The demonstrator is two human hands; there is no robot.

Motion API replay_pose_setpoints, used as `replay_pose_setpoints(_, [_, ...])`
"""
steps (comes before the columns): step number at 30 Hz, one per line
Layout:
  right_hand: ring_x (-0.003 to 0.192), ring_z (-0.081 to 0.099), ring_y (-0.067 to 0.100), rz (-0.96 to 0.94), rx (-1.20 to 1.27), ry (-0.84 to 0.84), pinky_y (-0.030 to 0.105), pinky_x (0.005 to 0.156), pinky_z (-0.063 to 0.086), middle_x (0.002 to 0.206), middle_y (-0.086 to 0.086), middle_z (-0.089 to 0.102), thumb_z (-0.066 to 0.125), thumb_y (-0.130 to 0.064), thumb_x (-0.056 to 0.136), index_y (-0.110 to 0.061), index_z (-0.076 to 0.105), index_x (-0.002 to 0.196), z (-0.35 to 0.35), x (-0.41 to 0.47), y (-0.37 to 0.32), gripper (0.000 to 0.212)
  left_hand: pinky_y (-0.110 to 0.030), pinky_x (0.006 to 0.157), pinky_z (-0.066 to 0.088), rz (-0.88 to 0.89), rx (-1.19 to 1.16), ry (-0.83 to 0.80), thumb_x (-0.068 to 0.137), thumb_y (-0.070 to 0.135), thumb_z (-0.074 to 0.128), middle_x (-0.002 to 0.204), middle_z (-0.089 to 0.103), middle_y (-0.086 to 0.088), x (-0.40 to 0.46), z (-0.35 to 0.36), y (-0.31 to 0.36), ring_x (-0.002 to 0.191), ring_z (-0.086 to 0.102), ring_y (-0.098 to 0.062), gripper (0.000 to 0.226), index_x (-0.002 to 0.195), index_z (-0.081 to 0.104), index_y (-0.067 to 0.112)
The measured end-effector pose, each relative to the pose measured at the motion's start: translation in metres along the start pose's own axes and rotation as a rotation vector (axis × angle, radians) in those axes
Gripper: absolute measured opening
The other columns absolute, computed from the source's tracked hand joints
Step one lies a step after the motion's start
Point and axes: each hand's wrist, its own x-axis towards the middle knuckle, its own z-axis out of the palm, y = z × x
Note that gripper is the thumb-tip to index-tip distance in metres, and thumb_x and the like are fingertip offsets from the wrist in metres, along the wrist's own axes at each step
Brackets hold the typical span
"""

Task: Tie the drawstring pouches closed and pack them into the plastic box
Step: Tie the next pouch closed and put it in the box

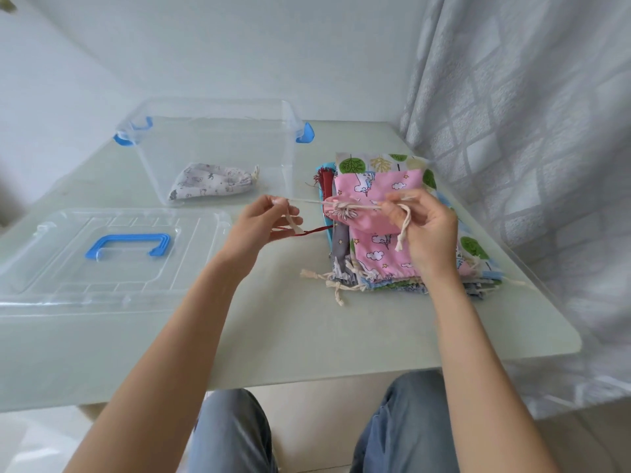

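One pouch is finished: a grey printed pouch (210,184), its neck cinched and knotted, lies on the floor of the clear plastic box (211,145), which stands open toward the far edge of the desk (290,336). The box's lid (112,254), with its blue handle, lies flat near the left edge.

The second pouch is mid-tie. The left hand (263,223) pinches one end of the cream drawstring (307,200) and the right hand (423,230) pinches the other, each grip closed tight on cord, pulling outward so the pink pouch (375,230) gathers at its neck between them. It is held just above the stack of pouches (403,254) at the desk's right edge (whether a knot has formed yet, I cannot tell).

Judging by that stack, most of the work remains: several flat, unclosed pouches still need tying and packing, and the lid is off.
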Motion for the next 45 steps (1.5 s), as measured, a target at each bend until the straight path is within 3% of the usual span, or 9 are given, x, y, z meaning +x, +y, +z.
replay_pose_setpoints(4, [0.076, 0.067, 0.003, 0.041, -0.059, -0.034, 0.017, 0.073, 0.049, 0.081, -0.007, 0.071, 0.073, -0.008, 0.079, -0.01, 0.068, 0.088, -0.004, -0.008, 0.002, 0.011, -0.029, 0.085, 0.053, -0.12, -0.386, 0.007, 0.1, 0.008, 0.035, 0.1, 0.068, -0.006, -0.001, 0.005, -0.011, 0.098, 0.066, -0.018, 0.025, 0.089, 0.057, 0.002])
replay_pose_setpoints(9, [0.055, 0.06, -0.005, 0.066, -0.044, -0.025, 0.007, 0.054, 0.042, 0.078, -0.008, 0.071, 0.071, -0.007, 0.081, -0.005, 0.068, 0.089, -0.008, -0.019, -0.001, 0.009, -0.027, 0.075, 0.058, -0.15, -0.662, -0.001, 0.101, 0.009, 0.032, 0.087, 0.071, -0.008, -0.007, 0.017, -0.009, 0.081, 0.071, -0.015, 0.026, 0.09, 0.053, -0.001])
replay_pose_setpoints(15, [0.065, 0.064, -0.004, 0.129, -0.097, 0.001, 0.011, 0.063, 0.046, 0.068, -0.021, 0.07, 0.072, -0.007, 0.079, -0.013, 0.068, 0.083, -0.02, -0.028, 0.005, 0.008, -0.019, 0.06, 0.053, -0.123, -0.387, 0.093, 0.1, 0.008, 0.036, 0.054, 0.053, 0.008, -0.014, 0.02, -0.016, 0.061, 0.063, -0.005, 0.027, 0.074, 0.043, 0.013])
replay_pose_setpoints(19, [0.06, 0.066, 0.009, 0.183, 0.016, 0.03, 0.014, 0.055, 0.049, 0.065, -0.015, 0.071, 0.07, 0.002, 0.079, -0.01, 0.067, 0.081, -0.024, -0.035, 0.006, 0.012, -0.018, 0.054, 0.049, -0.089, -0.188, 0.127, 0.098, 0.006, 0.037, 0.06, 0.049, 0.006, -0.02, 0.025, -0.02, 0.056, 0.06, -0.003, 0.023, 0.078, 0.042, 0.015])
replay_pose_setpoints(27, [0.112, 0.056, -0.004, 0.115, -0.453, -0.699, 0.013, 0.093, 0.044, 0.111, -0.017, 0.065, 0.038, 0.024, 0.076, -0.027, 0.068, 0.099, -0.061, -0.028, -0.027, 0.063, -0.025, 0.072, 0.049, -0.005, 0.354, -0.059, 0.085, 0.013, 0.051, 0.087, 0.067, 0.001, -0.039, 0.011, -0.013, 0.077, 0.067, -0.014, 0.009, 0.085, 0.058, 0.019])
replay_pose_setpoints(30, [0.101, 0.06, -0.006, 0.129, -0.447, -0.531, 0.011, 0.091, 0.044, 0.1, -0.016, 0.068, 0.039, 0.018, 0.079, -0.029, 0.068, 0.092, -0.052, -0.029, -0.034, 0.057, -0.023, 0.079, 0.048, 0.156, 0.581, -0.039, 0.081, 0.02, 0.06, 0.087, 0.068, 0.01, -0.04, 0.008, -0.014, 0.086, 0.064, -0.004, 0.007, 0.085, 0.065, 0.023])
replay_pose_setpoints(34, [0.077, 0.063, 0.01, 0.056, -0.718, -0.401, 0.028, 0.073, 0.05, 0.085, -0.009, 0.072, 0.059, -0.023, 0.089, -0.026, 0.072, 0.087, -0.023, -0.032, -0.021, 0.014, -0.027, 0.079, 0.05, 0.218, 0.812, -0.08, 0.082, 0.025, 0.067, 0.081, 0.067, 0.014, -0.034, 0.013, -0.02, 0.079, 0.064, 0.0, 0.007, 0.089, 0.067, 0.023])
replay_pose_setpoints(38, [0.089, 0.057, 0.02, 0.004, -0.957, -0.457, 0.028, 0.069, 0.039, 0.086, -0.002, 0.071, 0.064, -0.033, 0.085, -0.02, 0.072, 0.085, -0.01, -0.037, -0.013, 0.015, -0.027, 0.074, 0.048, 0.228, 0.946, -0.177, 0.082, 0.029, 0.069, 0.075, 0.068, 0.011, -0.026, 0.021, -0.021, 0.076, 0.065, -0.007, 0.01, 0.089, 0.068, 0.022])
replay_pose_setpoints(45, [0.08, 0.055, 0.011, 0.062, -0.362, -0.458, 0.019, 0.074, 0.04, 0.095, 0.004, 0.064, 0.065, -0.026, 0.087, -0.014, 0.064, 0.07, -0.011, -0.032, -0.025, 0.021, -0.031, 0.067, 0.049, 0.222, 0.871, -0.087, 0.081, 0.043, 0.067, 0.071, 0.072, 0.008, -0.024, 0.021, -0.03, 0.067, 0.065, -0.012, 0.021, 0.073, 0.072, 0.024])
